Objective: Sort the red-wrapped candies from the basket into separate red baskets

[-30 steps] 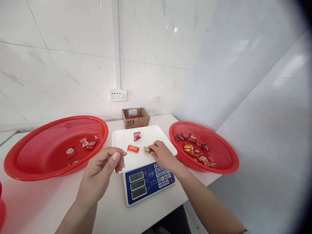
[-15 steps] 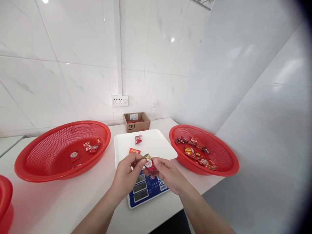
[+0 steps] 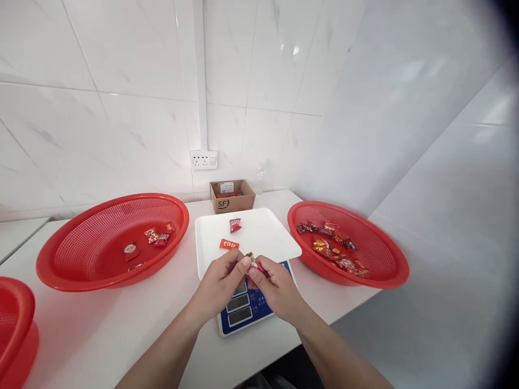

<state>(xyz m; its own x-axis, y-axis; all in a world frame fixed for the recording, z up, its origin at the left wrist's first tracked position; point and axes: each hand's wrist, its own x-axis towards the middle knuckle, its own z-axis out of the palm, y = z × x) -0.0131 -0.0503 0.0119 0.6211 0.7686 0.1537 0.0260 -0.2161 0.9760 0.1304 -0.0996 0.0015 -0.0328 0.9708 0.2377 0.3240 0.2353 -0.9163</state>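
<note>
Between my left hand (image 3: pixel 225 281) and my right hand (image 3: pixel 278 289) is a small red and gold wrapped candy (image 3: pixel 254 264). Both hands pinch it with thumbs and fingers, just above the front of a white digital scale (image 3: pixel 267 229). The fingers cover most of the wrapper. On the scale's pan lie a red candy packet (image 3: pixel 235 225) and a flat red packet (image 3: pixel 229 244) with yellow lettering. The scale's blue panel (image 3: pixel 255 306) with its displays is partly hidden under my hands.
Left of the scale, a red plastic basket (image 3: pixel 52 270) holds several candies. Another red basket (image 3: pixel 391 278) with several candies stands at the right, by the table edge. A cardboard box (image 3: pixel 239 204) and a clear bottle (image 3: pixel 260 181) are behind. Part of a third red basket (image 3: pixel 26 308) shows at lower left.
Both hands have drawn closer together around the candy, and its white round label is now mostly covered. The view has shifted slightly; the candies on the pan stay put.
</note>
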